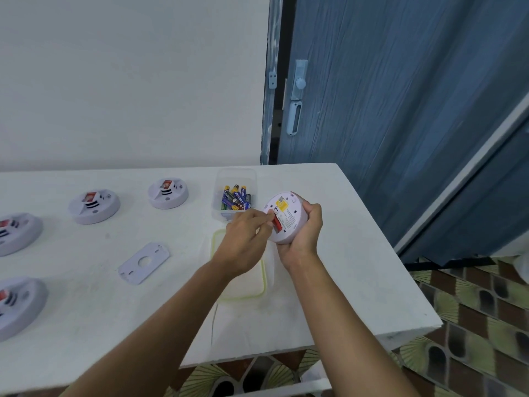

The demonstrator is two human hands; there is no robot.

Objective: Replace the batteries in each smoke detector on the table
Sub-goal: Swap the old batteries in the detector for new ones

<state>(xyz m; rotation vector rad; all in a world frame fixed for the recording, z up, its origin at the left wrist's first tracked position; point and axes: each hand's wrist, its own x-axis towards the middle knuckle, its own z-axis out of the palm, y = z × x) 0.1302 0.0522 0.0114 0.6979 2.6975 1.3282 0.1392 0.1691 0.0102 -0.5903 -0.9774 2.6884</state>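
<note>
My right hand (303, 233) grips a round white smoke detector (289, 213), turned back-side up above the table's right part. Its back shows a yellow label and a red battery (277, 223) in the open compartment. My left hand (246, 242) pinches that red battery with its fingertips. A clear tub of batteries (236, 197) stands just behind my left hand. Several other smoke detectors lie on the table to the left: one (168, 193), a second (94, 205), and two more at the left edge (17, 233) (20, 306).
A flat white mounting plate (144, 262) lies in the middle of the white table (357, 282). A clear lid with a green rim (243, 285) lies under my forearms. The table's right edge borders a blue door (400, 110) and a tiled floor.
</note>
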